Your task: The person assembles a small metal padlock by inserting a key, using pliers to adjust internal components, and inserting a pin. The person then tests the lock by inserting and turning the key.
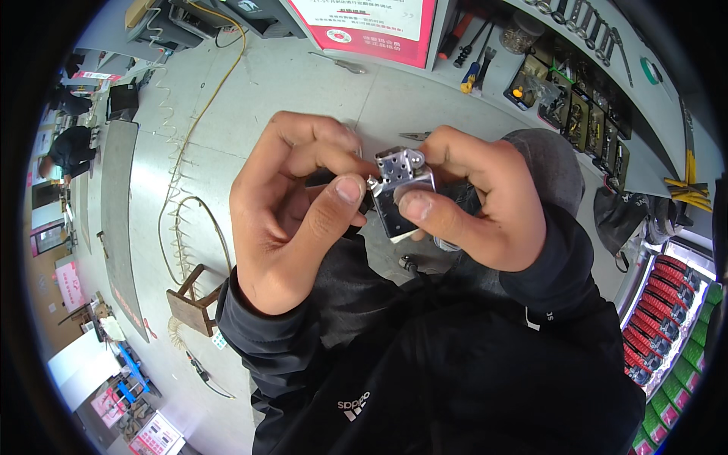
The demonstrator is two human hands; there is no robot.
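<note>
A flip-top metal lighter (391,215) is held in front of me, its perforated chimney (394,165) exposed at the upper end. My right hand (485,201) grips the dark, shiny body, with the thumb pressed on its face and the fingers behind. At the left edge, the thumb and index finger of my left hand (284,216) pinch close to a small shiny metal part (372,183). Whether that part is the lid's hinge, I cannot tell. Most of what lies between the left fingers is hidden.
Pliers (414,136) lie on the pale floor beyond my hands. A wooden stool (193,303) stands at left near coiled air hoses (176,220). Shelves at right hold part trays (576,125) and hanging wrenches (580,23). Another person (72,152) bends over at far left.
</note>
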